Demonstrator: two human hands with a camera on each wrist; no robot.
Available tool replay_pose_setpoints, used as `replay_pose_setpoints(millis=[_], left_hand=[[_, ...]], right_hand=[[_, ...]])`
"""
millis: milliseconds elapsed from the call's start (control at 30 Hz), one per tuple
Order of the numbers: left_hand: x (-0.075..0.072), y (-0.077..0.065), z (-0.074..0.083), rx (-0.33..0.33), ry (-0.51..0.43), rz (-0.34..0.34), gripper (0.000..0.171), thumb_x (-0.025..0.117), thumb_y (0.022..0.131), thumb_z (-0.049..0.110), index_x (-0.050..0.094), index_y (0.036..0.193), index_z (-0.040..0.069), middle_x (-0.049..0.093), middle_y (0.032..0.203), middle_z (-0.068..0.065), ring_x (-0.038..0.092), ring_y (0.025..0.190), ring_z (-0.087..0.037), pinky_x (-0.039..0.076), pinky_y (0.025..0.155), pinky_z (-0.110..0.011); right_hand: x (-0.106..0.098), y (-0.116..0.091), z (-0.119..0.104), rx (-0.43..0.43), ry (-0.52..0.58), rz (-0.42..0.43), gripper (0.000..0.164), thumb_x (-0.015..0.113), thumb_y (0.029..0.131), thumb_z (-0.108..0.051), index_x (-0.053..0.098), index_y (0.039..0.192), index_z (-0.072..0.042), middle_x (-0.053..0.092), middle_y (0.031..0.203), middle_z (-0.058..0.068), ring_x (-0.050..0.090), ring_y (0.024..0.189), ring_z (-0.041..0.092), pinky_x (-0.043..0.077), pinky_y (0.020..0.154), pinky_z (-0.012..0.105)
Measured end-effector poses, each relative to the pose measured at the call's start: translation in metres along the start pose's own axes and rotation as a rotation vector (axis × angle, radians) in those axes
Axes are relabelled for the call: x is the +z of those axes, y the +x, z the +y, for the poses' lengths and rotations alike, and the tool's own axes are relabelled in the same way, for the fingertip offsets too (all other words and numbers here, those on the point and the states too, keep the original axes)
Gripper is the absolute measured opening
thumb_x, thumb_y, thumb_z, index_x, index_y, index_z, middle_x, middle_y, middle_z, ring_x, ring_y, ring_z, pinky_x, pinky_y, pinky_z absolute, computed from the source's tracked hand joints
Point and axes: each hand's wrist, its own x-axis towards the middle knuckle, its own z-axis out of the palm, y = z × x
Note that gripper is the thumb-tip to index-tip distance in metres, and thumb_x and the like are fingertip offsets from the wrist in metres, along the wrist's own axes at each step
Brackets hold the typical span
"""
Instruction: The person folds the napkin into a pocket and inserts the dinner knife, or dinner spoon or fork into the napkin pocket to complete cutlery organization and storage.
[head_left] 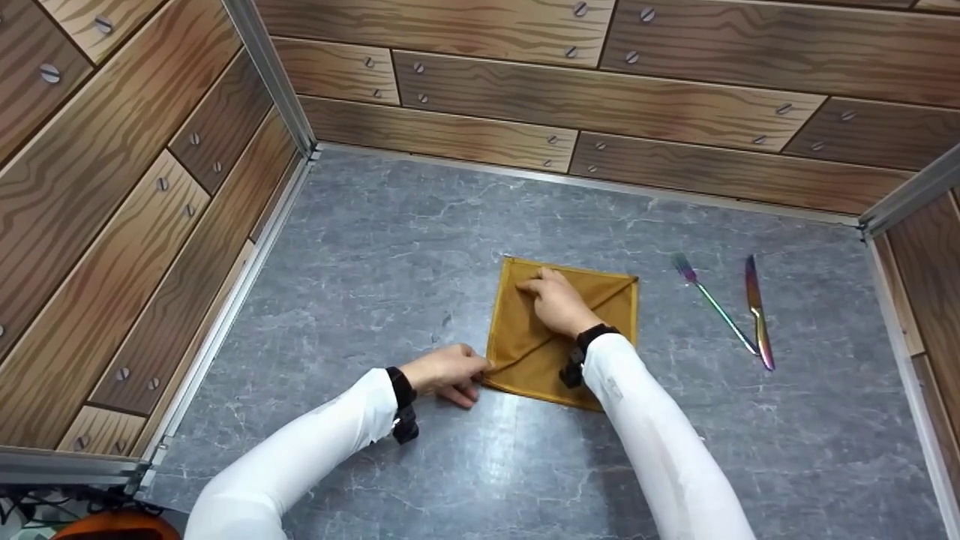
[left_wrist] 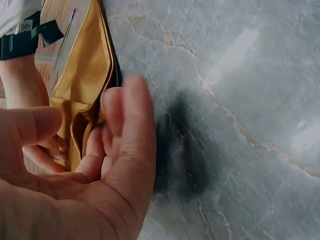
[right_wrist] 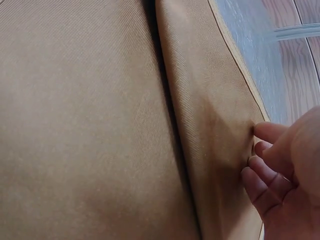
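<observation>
A mustard-brown cloth napkin [head_left: 517,330] lies folded on the grey table, with diagonal creases and a stitched edge. At its near left corner my left hand [head_left: 450,369] has the fabric between bent fingers. In the left wrist view, layered edges of the napkin [left_wrist: 82,75] rise beside the fingers of that hand [left_wrist: 115,170]. My right hand [head_left: 561,301] rests over the far half of the napkin, fingertips on the fabric. Seen from the right wrist, those fingertips [right_wrist: 255,187] touch the cloth near its hem, and a long fold [right_wrist: 175,80] runs alongside.
To the right of the napkin lie a shiny rainbow-coloured fork [head_left: 712,301] and a matching knife [head_left: 757,311], their handle ends close together. Wood-patterned panels [head_left: 480,112] wall the table at the back and both sides. Something orange [head_left: 116,525] shows at the bottom left.
</observation>
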Motion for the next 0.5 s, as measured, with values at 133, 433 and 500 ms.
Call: replay_pose_setpoints(millis=[133,433,500], left_hand=[[0.000,0.004,0.002,0.010,-0.092,0.002,0.028,0.062,0.094,0.024,0.062,0.095,-0.004,0.063,0.096,-0.020,0.067,0.068,-0.023,0.059,0.072,-0.043],[0.005,0.010,0.000,0.003,-0.096,0.031,0.035,0.066,0.094,0.037,0.063,0.090,0.002,0.059,0.081,-0.009,0.056,0.053,-0.012,0.060,0.062,-0.035],[0.007,0.011,0.000,0.018,-0.052,0.049,0.036,0.065,0.093,0.039,0.062,0.087,0.004,0.058,0.075,-0.008,0.054,0.050,-0.012,0.059,0.059,-0.035]], right_hand=[[0.000,0.001,0.002,0.023,0.034,0.003,0.047,0.040,0.092,0.007,0.062,0.132,-0.005,0.054,0.124,0.014,0.048,0.118,0.031,0.041,0.099,0.041],[-0.003,0.002,0.000,0.043,0.068,0.001,0.045,0.040,0.093,0.007,0.064,0.130,-0.004,0.055,0.121,0.013,0.051,0.117,0.029,0.042,0.098,0.040],[-0.003,0.002,-0.002,0.044,0.071,-0.001,0.044,0.040,0.094,0.006,0.064,0.129,-0.004,0.055,0.122,0.013,0.050,0.117,0.029,0.042,0.098,0.040]])
